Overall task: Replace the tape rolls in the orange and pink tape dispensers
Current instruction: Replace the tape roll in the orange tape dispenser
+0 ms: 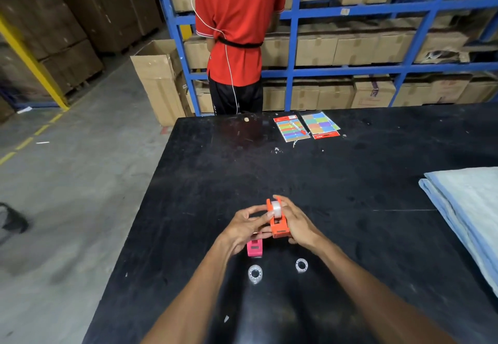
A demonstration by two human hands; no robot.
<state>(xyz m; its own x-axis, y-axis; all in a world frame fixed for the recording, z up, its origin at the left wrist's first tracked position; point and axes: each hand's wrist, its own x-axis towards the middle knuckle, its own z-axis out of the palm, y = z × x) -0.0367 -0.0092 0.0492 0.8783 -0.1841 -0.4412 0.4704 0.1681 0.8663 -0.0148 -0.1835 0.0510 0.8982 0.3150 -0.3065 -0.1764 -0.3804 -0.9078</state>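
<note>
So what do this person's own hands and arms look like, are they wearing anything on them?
Nothing that shows. Both forearms are bare from the bottom edge of the picture up to the wrists: no sleeves, gloves, watch or bands in view. The left hand and right hand are bare too, and I see no rings on the fingers, though some are partly hidden. No cables or markings show.

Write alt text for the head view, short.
Two bare hands hold an orange tape dispenser with a clear tape roll seated in it, left hand at the roll, right hand gripping the body, over a black table. A pink dispenser and two empty-looking clear rings lie nearer the camera.
</note>
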